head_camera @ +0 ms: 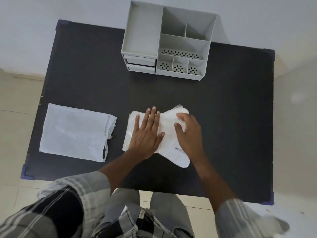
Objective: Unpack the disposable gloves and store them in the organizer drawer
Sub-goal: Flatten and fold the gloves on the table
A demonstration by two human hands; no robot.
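Observation:
A stack of thin white disposable gloves (169,134) lies flat on the black table (85,79), near the front middle. My left hand (147,133) presses flat on the stack's left half, fingers spread. My right hand (188,133) rests on the right part, fingers curled around the glove fingers and lifting them slightly. The empty white packaging bag (73,133) lies flat to the left of the gloves. The grey organizer (169,42) stands at the table's far edge, its two small drawers (140,63) at its lower left, both pushed in.
The organizer has several open compartments on top and at its right front, all empty. Blue corner guards mark the table corners (25,172). A pale tiled floor surrounds the table, and a white wall rises behind it.

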